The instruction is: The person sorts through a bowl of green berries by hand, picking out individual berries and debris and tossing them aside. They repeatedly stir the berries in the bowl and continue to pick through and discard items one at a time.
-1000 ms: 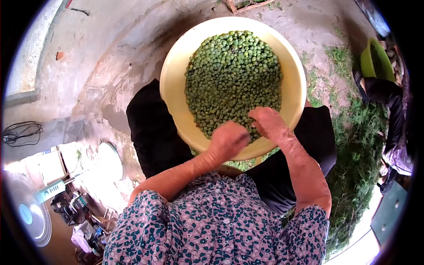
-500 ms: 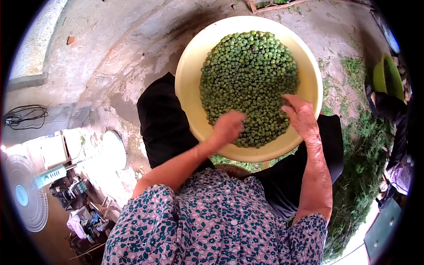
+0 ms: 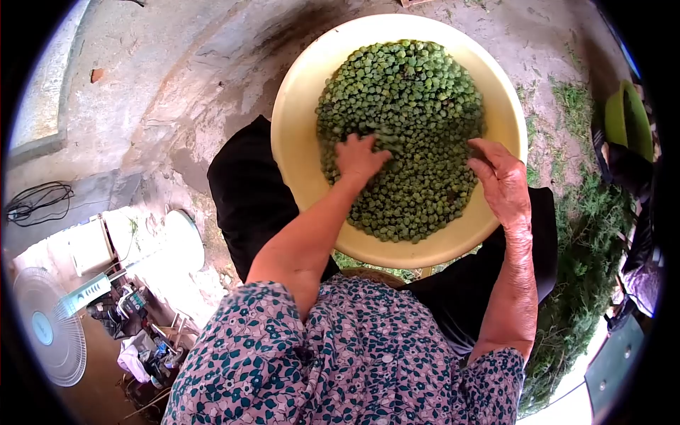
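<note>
A wide pale-yellow basin point(image 3: 297, 170) rests between my knees, holding a thick bed of small round green berries point(image 3: 418, 92). My left hand point(image 3: 360, 159) reaches into its left side with fingers spread among the berries. Just beyond those fingertips, some berries are blurred by motion. At the basin's right side my right hand point(image 3: 504, 183) hovers by the edge of the berry bed, thumb and forefinger curved with a gap between them. Its other fingers are partly hidden behind the hand. No berry shows between them.
Dark trousers point(image 3: 244, 191) cover my legs on both sides of the basin. To the left stand a white fan point(image 3: 53, 326) and a coiled black cable point(image 3: 39, 202). Green plants point(image 3: 588, 276) grow on the right, below a green tub point(image 3: 627, 124).
My left hand has moved up and slightly left across the berries, its fingers now spread instead of curled. My right hand has shifted slightly right and down. The basin appears slightly larger and higher.
</note>
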`<control>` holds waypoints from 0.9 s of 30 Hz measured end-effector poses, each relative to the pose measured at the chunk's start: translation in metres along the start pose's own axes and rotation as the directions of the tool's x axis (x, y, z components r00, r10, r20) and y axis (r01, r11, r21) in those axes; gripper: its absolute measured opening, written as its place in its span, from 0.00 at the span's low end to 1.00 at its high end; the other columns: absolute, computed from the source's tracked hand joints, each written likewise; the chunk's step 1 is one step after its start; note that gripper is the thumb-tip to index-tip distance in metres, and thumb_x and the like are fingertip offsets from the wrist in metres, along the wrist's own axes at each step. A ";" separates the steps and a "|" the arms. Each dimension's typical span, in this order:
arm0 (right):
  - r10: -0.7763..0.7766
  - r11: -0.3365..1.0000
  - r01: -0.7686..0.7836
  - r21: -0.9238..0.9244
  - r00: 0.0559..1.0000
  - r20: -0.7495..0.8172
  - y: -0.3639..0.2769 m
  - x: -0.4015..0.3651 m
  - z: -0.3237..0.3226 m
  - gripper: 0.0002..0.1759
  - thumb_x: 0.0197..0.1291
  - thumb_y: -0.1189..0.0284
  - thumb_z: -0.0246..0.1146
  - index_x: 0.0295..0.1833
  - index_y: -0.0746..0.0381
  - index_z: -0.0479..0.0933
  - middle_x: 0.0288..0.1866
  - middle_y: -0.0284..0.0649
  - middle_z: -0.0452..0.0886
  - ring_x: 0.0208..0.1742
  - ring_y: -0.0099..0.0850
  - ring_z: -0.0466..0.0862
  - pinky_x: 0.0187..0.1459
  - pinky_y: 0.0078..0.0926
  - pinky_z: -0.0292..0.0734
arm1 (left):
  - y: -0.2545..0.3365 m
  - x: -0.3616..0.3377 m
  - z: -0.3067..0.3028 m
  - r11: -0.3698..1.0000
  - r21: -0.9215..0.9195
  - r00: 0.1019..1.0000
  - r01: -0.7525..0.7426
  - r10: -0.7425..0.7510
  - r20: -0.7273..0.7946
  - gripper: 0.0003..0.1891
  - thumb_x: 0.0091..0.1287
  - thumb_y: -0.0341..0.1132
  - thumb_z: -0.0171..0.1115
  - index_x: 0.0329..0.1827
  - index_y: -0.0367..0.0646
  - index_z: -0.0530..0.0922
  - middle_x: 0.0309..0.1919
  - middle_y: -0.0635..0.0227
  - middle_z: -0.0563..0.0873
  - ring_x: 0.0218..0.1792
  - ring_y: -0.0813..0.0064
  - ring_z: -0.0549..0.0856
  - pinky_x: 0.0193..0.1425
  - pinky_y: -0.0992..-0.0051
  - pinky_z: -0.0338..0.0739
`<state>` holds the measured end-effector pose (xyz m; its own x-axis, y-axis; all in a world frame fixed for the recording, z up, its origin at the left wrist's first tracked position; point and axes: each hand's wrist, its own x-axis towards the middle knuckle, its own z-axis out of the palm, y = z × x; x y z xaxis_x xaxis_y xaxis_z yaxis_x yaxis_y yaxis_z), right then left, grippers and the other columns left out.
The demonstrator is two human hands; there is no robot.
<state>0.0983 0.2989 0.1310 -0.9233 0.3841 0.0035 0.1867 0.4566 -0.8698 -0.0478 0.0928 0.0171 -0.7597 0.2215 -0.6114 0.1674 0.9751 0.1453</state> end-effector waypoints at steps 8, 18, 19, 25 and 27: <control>0.004 1.000 -0.004 0.005 1.000 0.004 -0.005 0.000 0.001 0.14 0.55 0.80 0.63 0.49 0.66 0.77 0.39 0.44 0.80 0.39 0.33 0.81 0.42 0.26 0.75 | 0.015 -0.065 0.016 0.879 0.044 0.865 -0.475 0.458 0.204 0.29 0.57 0.59 0.60 0.61 0.61 0.72 0.66 0.58 0.64 0.64 0.47 0.63 0.62 0.51 0.65; -0.017 0.999 0.017 0.029 1.000 -0.016 -0.001 -0.007 -0.001 0.15 0.55 0.81 0.63 0.49 0.66 0.77 0.37 0.42 0.80 0.38 0.31 0.81 0.41 0.23 0.75 | -0.062 -0.079 -0.021 0.835 -0.186 0.809 -0.518 0.549 0.209 0.15 0.59 0.42 0.62 0.49 0.52 0.81 0.58 0.56 0.75 0.53 0.55 0.79 0.54 0.60 0.73; -0.021 1.000 0.022 0.019 1.000 -0.023 -0.001 -0.006 -0.001 0.15 0.55 0.82 0.63 0.49 0.66 0.77 0.37 0.42 0.80 0.37 0.31 0.80 0.41 0.23 0.75 | -0.071 -0.059 -0.012 0.864 -0.336 0.911 -0.375 0.410 0.039 0.16 0.59 0.39 0.62 0.50 0.47 0.80 0.52 0.57 0.78 0.47 0.60 0.82 0.49 0.64 0.75; 0.025 1.000 -0.025 -0.001 1.000 -0.006 -0.007 -0.003 -0.001 0.15 0.55 0.82 0.63 0.49 0.65 0.77 0.37 0.42 0.80 0.37 0.31 0.80 0.42 0.23 0.75 | -0.089 0.030 0.007 0.544 -0.825 0.926 0.150 -0.371 -0.076 0.20 0.59 0.31 0.59 0.55 0.35 0.75 0.38 0.58 0.84 0.30 0.72 0.84 0.33 0.71 0.77; 0.012 1.000 -0.012 -0.012 1.000 -0.010 -0.008 -0.002 -0.001 0.15 0.55 0.82 0.63 0.49 0.65 0.77 0.37 0.42 0.80 0.37 0.31 0.80 0.42 0.24 0.75 | -0.096 0.048 0.018 0.684 -0.718 0.912 0.130 -0.367 -0.184 0.21 0.59 0.30 0.59 0.57 0.35 0.74 0.37 0.56 0.84 0.27 0.73 0.83 0.30 0.71 0.76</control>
<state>0.0991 0.2951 0.1387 -0.9177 0.3973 -0.0016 0.2015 0.4619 -0.8637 -0.0885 0.0096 -0.0403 -0.8700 -0.1574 -0.4673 -0.4356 0.6895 0.5787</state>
